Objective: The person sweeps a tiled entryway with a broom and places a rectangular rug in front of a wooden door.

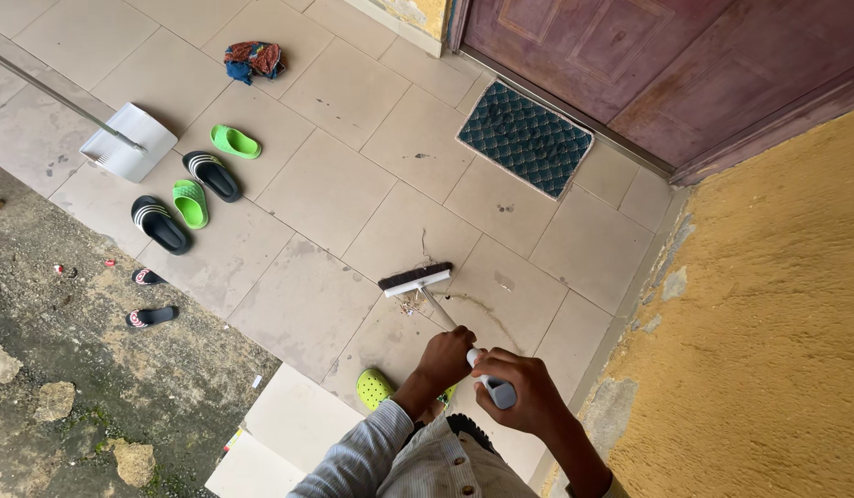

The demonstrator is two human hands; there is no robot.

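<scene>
Item: long-handled broom (418, 278), dark bristle head on a pale block, metal shaft and grey grip; the head rests on the pale tiled floor (335, 184), well short of the green doormat (525, 137) that lies before the reddish door (630, 55). Left hand (445, 358) is wrapped around the shaft lower down; right hand (519, 392) is clenched over the grey end of the handle, nearer the body. Both grasp the broom firmly. Small debris (410, 307) lies just behind the head, on the side away from the doormat, with a thin dirty streak beside it. A foot in a green clog (375, 388) stands further from the doormat still, below the hands. Far across the floor from the doormat: two green slides (191, 203), two black striped slides (159, 224), a white dustpan (129, 140) with its long handle, and a bundled cloth (253, 60). Two small sandals (151, 316) sit on the rough ground beyond the tile edge. Risks, as a judgement: a long stroke may scatter the debris toward the doormat, where grit would lodge in its weave; a stroke toward the rough yellow wall (777, 323) may knock the shaft against it; a pull backwards may push dirt onto the clog.
</scene>
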